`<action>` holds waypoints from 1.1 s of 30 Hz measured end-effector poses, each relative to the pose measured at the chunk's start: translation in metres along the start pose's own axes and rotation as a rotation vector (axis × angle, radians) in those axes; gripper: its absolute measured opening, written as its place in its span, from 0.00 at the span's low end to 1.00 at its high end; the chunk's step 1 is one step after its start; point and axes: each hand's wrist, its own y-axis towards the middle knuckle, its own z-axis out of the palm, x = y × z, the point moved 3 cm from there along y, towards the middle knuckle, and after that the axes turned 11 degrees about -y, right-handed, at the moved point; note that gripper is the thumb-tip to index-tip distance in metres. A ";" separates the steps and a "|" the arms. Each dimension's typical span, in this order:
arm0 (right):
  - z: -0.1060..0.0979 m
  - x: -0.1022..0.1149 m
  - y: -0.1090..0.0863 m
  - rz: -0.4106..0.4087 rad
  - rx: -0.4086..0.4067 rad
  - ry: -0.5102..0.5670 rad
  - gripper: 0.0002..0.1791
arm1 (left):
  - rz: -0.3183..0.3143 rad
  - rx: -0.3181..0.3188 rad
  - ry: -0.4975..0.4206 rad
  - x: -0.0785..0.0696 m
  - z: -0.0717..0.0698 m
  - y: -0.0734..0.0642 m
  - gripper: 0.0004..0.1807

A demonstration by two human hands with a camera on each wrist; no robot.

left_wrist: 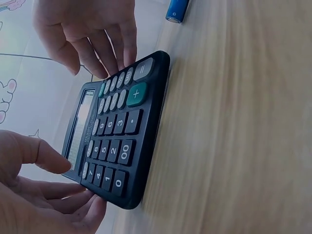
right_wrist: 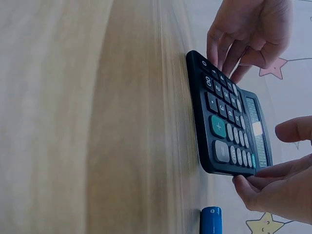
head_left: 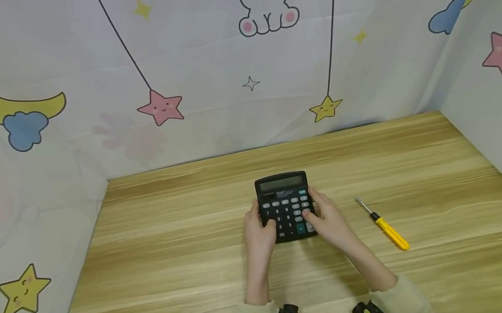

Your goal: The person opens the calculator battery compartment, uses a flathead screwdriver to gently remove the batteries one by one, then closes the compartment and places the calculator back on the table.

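Observation:
A black calculator [head_left: 286, 208] lies face up between both hands, its display [head_left: 280, 183] at the far end. My left hand [head_left: 260, 235] holds its left side, thumb over the number keys in the head view. On the opposite side my right hand [head_left: 330, 220] has its thumb over the right-hand keys. Both wrist views show the fingers along the calculator's side edges, with the thumbs raised clear of the keys. In the left wrist view the left hand [left_wrist: 44, 190] is at lower left; the right hand [right_wrist: 287, 185] appears at lower right in its own view.
A screwdriver [head_left: 385, 228] with a yellow handle lies right of the calculator on the wood-grain table [head_left: 176, 276]. Both wrist views show part of a blue cylinder [left_wrist: 177, 9] beyond the calculator's right side. A printed cloth [head_left: 208, 65] hangs behind the table.

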 end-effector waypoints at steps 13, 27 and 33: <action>0.002 -0.002 0.008 0.050 0.012 0.110 0.38 | -0.029 0.030 -0.074 0.003 0.003 0.006 0.36; 0.003 -0.005 0.011 0.073 0.036 0.094 0.39 | -0.100 0.071 -0.164 0.008 0.006 0.008 0.35; 0.004 -0.006 0.012 0.081 0.044 0.094 0.39 | -0.126 0.086 -0.178 0.009 0.007 0.007 0.36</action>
